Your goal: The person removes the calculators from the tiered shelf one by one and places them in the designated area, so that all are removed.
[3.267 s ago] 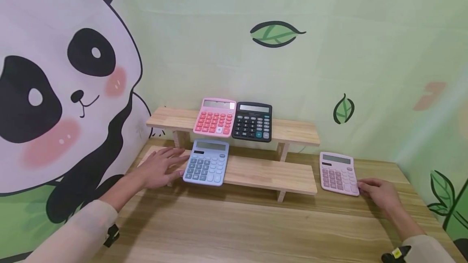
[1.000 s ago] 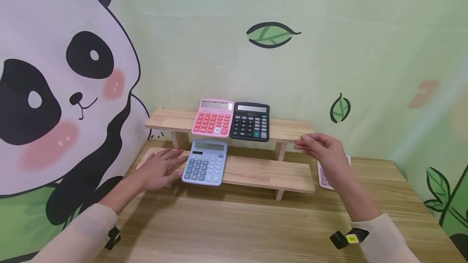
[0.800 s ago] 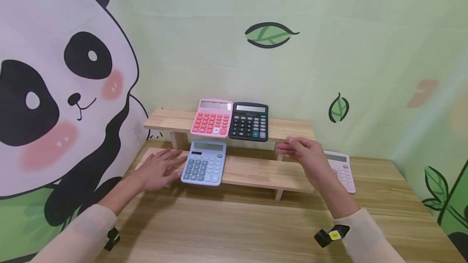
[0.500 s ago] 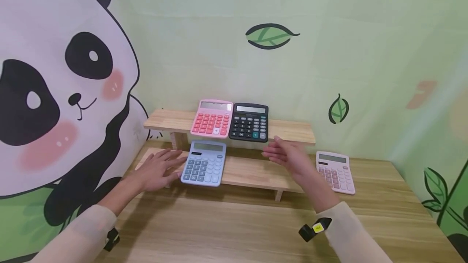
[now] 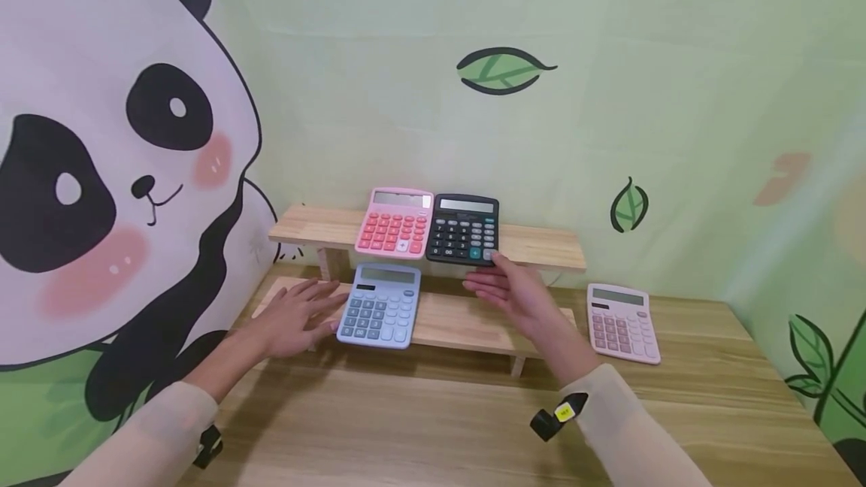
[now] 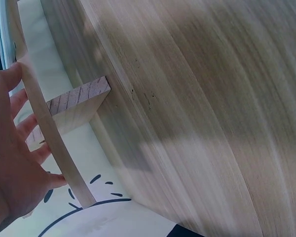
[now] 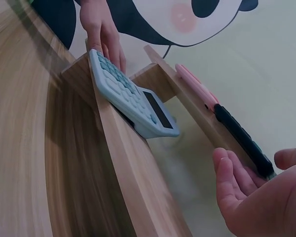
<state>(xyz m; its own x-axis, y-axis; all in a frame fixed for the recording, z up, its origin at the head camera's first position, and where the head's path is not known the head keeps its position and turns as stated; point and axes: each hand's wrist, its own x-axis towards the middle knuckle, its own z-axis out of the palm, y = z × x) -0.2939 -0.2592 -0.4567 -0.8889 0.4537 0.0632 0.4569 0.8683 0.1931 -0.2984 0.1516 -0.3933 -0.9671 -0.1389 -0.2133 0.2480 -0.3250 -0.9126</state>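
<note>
My left hand (image 5: 291, 318) lies with fingers spread on the left end of the lower wooden shelf (image 5: 473, 318), its thumb at the lower left edge of the light blue calculator (image 5: 379, 305). In the left wrist view, the fingers of the left hand (image 6: 15, 158) reach along the shelf's edge. My right hand (image 5: 524, 295) is at the lower right corner of the black calculator (image 5: 463, 230), thumb above that corner and fingers below it. From the right wrist view, the right hand (image 7: 266, 197) appears loosely around the corner, without a clear grip. A pink calculator (image 5: 395, 222) sits beside the black one.
The upper wooden shelf (image 5: 541, 243) bears the pink and black calculators. A pale pink calculator (image 5: 622, 323) lies at the right of the wooden table (image 5: 406, 419). Behind the shelves hangs a green backdrop (image 5: 379, 96) with a printed panda.
My right hand has left the pale pink calculator and moved left to the black calculator's lower right corner. The left hand and the calculators have stayed in place.
</note>
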